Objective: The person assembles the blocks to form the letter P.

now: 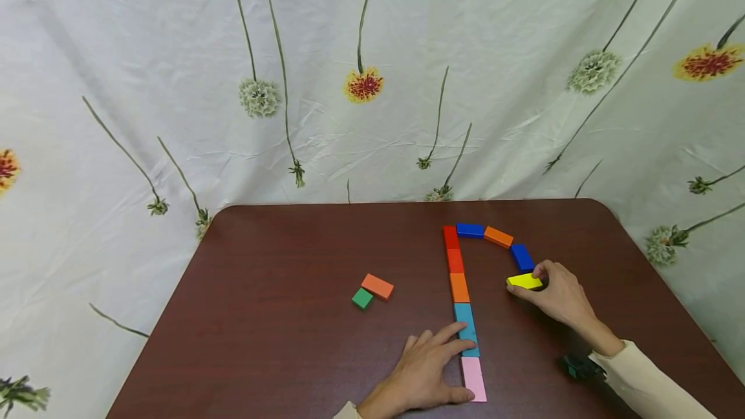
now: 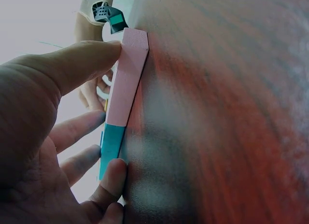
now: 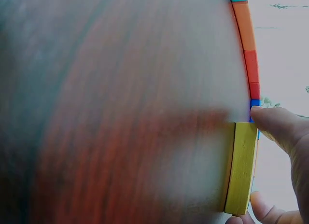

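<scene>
My right hand (image 1: 561,296) pinches a yellow block (image 1: 524,281) between thumb and fingers, just below a blue block (image 1: 521,257). In the right wrist view the yellow block (image 3: 241,168) spans from thumb to fingertips. My left hand (image 1: 421,370) is spread beside a straight column of blocks. Its thumb touches the pink block (image 1: 474,379) near the bottom end, and its fingertips rest at the light blue section (image 1: 464,315). Above that come an orange block (image 1: 459,288) and two red blocks (image 1: 455,260). From the top, another blue block (image 1: 469,231) and an orange block (image 1: 498,236) curve rightward.
A loose orange block (image 1: 377,286) and a small green block (image 1: 362,299) lie left of the column on the brown table (image 1: 262,315). A black device (image 1: 582,367) sits at my right wrist. Behind the table hangs a flowered white cloth (image 1: 326,128).
</scene>
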Demonstrator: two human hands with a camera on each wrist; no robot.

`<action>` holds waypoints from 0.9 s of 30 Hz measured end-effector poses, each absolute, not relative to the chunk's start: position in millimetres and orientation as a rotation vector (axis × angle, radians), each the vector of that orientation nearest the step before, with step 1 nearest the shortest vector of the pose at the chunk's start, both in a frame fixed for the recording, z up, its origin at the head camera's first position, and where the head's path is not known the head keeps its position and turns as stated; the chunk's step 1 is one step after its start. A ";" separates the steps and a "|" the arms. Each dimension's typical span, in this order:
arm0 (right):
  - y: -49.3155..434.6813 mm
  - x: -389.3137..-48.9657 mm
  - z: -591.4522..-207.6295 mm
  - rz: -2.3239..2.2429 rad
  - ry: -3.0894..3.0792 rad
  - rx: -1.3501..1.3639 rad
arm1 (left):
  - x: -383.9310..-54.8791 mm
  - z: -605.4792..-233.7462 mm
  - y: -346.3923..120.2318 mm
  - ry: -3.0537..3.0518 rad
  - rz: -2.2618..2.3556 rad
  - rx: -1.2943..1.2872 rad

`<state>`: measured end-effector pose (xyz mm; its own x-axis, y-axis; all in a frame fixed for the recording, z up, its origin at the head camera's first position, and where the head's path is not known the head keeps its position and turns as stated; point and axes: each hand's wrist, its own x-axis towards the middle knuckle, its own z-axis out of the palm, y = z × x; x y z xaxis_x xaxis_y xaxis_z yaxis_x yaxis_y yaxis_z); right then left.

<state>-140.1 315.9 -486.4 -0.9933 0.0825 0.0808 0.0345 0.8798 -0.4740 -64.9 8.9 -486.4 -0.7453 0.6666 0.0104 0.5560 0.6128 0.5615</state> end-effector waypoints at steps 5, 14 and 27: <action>313.7 -140.1 -487.1 0.745 -2.950 -0.106 | -65.0 -485.8 7.9 2.633 0.820 1.011; 312.7 -141.8 -487.3 0.721 -2.942 -0.106 | -65.4 -486.9 8.2 2.607 0.842 1.002; 311.4 -142.0 -486.6 0.669 -2.959 -0.134 | -64.0 -486.2 7.7 2.639 0.830 1.016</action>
<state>-142.0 311.4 -486.6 -0.9906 0.1087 0.0831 0.0624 0.8993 -0.4328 -64.0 7.7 -486.2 -0.7458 0.6659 0.0190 0.5569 0.6075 0.5665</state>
